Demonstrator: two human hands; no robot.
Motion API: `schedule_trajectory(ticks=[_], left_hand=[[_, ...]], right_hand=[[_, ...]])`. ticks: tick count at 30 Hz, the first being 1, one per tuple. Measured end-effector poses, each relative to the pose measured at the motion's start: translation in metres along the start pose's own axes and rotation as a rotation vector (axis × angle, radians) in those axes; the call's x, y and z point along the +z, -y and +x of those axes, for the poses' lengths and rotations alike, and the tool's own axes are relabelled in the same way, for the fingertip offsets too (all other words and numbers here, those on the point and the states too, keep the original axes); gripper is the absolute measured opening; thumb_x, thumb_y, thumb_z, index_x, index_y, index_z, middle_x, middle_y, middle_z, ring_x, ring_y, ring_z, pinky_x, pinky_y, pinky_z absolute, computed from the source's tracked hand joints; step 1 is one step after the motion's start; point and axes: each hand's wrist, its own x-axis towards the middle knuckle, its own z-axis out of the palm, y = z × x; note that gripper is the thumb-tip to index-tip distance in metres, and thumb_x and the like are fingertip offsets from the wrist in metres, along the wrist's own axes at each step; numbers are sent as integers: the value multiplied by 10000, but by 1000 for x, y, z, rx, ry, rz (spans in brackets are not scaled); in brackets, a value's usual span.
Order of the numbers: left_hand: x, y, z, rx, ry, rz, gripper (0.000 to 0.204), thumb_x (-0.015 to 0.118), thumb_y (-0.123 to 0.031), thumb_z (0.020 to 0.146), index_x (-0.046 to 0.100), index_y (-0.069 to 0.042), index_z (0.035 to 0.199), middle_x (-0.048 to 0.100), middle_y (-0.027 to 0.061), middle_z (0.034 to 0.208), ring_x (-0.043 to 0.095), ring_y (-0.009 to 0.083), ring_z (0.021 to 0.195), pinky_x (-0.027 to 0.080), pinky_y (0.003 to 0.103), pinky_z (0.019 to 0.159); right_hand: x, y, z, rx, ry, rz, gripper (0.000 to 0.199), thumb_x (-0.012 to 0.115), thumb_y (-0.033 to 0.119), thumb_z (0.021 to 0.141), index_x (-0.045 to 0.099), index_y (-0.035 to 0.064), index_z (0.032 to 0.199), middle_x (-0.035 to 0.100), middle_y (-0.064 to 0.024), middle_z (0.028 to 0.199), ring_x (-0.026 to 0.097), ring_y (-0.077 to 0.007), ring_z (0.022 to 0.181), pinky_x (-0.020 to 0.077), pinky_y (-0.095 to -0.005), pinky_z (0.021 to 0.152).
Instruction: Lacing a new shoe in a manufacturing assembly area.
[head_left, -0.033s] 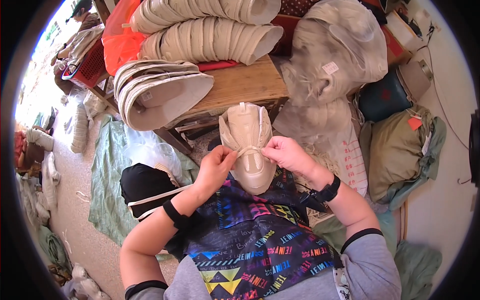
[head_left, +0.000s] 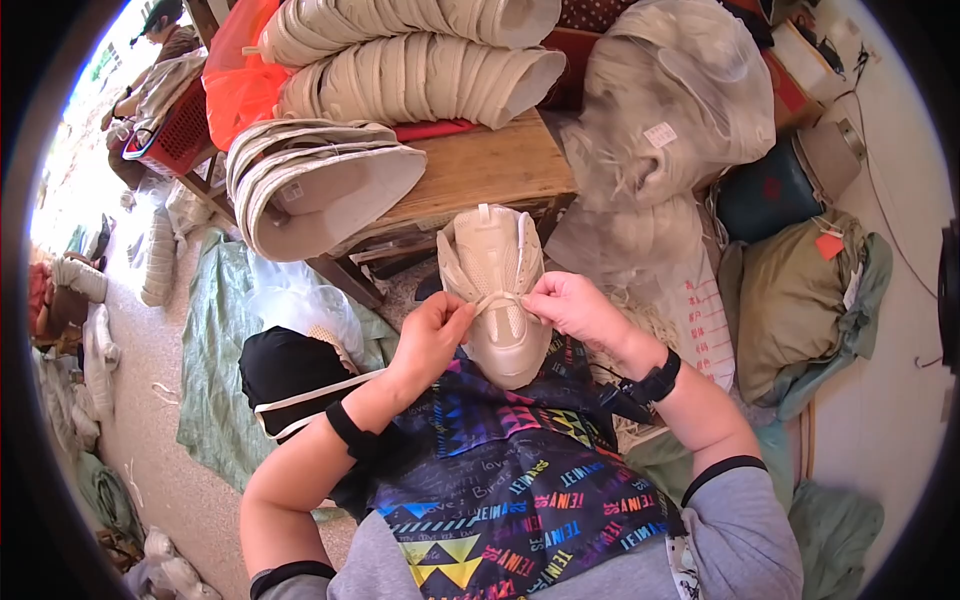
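Observation:
A beige shoe upper rests on my lap, its toe toward me and its tongue and open collar pointing away. Across its lower throat runs a beige lace. My left hand pinches the lace at the left side of the throat, thumb and forefinger closed. On the opposite side my right hand grips the same lace between thumb and fingertips. Both hands touch the shoe upper's edges. Beneath it lies my dark apron with colourful print.
Ahead stands a wooden bench bearing stacked beige uppers and an orange bag. Clear plastic bags bulge at the right, near an olive sack. Green sheeting covers floor at left. Another person is far left.

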Motion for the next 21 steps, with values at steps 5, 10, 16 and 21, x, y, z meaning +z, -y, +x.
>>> schedule_trajectory(ticks=[5,10,16,21], left_hand=[[0,-15,-5,-152,23,-39,225,630,-218,958,622,-4,887,537,-36,672,460,44,599,394,236,524],[3,-19,-6,-167,12,-79,247,599,-268,978,631,-44,880,466,-60,618,379,35,529,298,210,470],[5,-13,-5,-194,-2,-169,249,592,-261,967,645,-50,847,455,-63,604,379,38,534,295,214,478],[4,-3,3,-161,-30,-90,208,604,-213,931,649,-50,810,482,-55,616,400,42,565,317,221,508]], right_hand=[[-5,7,4,191,74,120,148,661,186,905,620,56,846,554,44,655,423,-13,482,317,-168,423],[-3,18,4,273,74,134,155,661,180,898,613,61,812,541,48,634,396,-3,451,276,-160,386],[-1,16,13,43,6,-232,155,653,173,874,614,52,785,586,-20,625,523,-136,470,407,-270,439],[20,38,-2,-493,-190,-1051,144,595,140,851,560,28,933,618,-178,660,627,-366,628,480,-439,558]])
